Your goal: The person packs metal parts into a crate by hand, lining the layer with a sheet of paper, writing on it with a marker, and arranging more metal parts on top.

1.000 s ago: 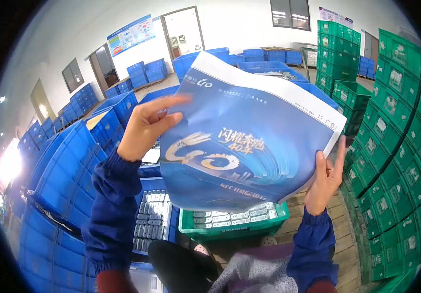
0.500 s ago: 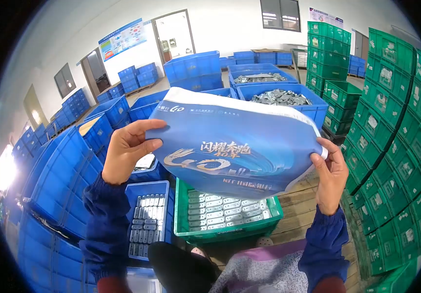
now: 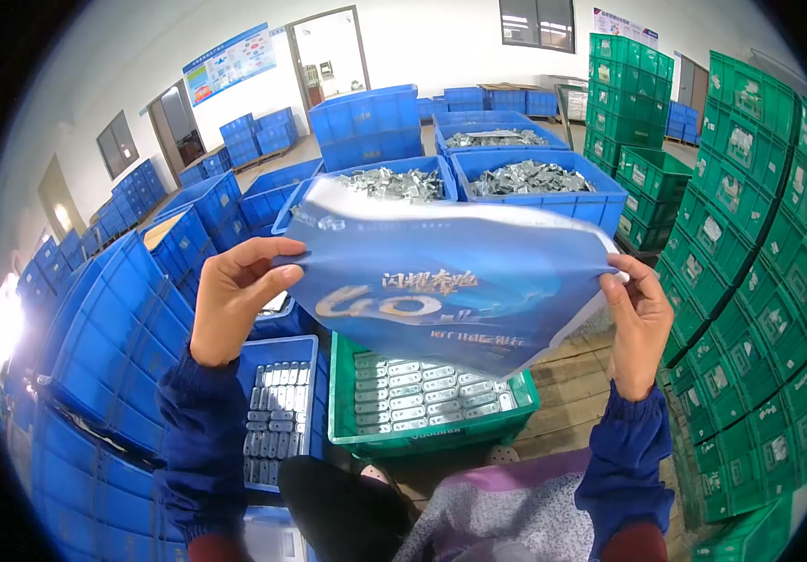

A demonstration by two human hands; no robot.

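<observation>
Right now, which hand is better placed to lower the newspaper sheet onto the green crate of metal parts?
Right hand, probably: it grips the newspaper sheet almost above the green crate. The left hand holds the far edge over the blue crate.

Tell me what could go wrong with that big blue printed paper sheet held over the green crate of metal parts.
1. The blue printed paper sheet is pinched only at its edges by the left hand and right hand; it sags and may tear or slip.
2. It hides part of the green plastic crate of flat metal parts, so it could land crooked.
</observation>
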